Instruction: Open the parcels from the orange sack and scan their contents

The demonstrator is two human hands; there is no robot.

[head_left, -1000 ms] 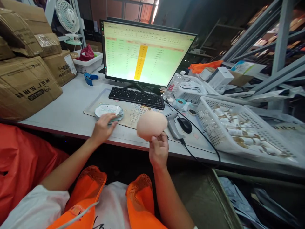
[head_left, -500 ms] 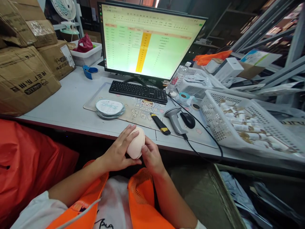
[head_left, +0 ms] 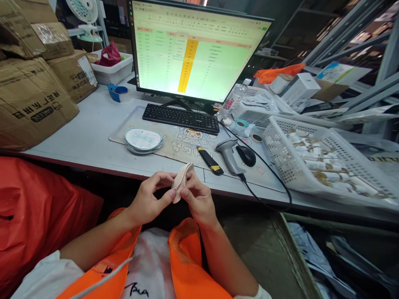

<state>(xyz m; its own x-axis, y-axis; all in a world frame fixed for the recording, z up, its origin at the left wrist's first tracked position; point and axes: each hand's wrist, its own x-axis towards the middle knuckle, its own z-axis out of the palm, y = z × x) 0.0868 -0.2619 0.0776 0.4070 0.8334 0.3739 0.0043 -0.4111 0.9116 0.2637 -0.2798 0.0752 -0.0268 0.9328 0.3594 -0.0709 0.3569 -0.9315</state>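
A pair of thin beige oval pads (head_left: 180, 182), soft-looking and seen nearly edge-on, is held upright in front of the desk's front edge. My left hand (head_left: 151, 196) is closed on their left side, thumb and fingertips pinching them. From the right, my right hand (head_left: 198, 197) grips the pads, its thumb at their lower edge. At the top the layers part slightly. Beyond my hands, a stack of oval packets (head_left: 144, 140) in clear wrapping lies on the desk mat. A black and yellow utility knife (head_left: 210, 161) lies on the mat to the right.
A barcode scanner (head_left: 231, 157) and a mouse (head_left: 246, 155) lie right of the knife, with a cable trailing over the edge. Behind are a keyboard (head_left: 181, 119) and monitor (head_left: 196, 54). A white basket (head_left: 280, 162) of small packets stands right; cardboard boxes (head_left: 34, 104) stand left.
The pads have turned from face-on to nearly edge-on, their layers parting at the top. My left hand has shifted from lying across the face to pinching the side.
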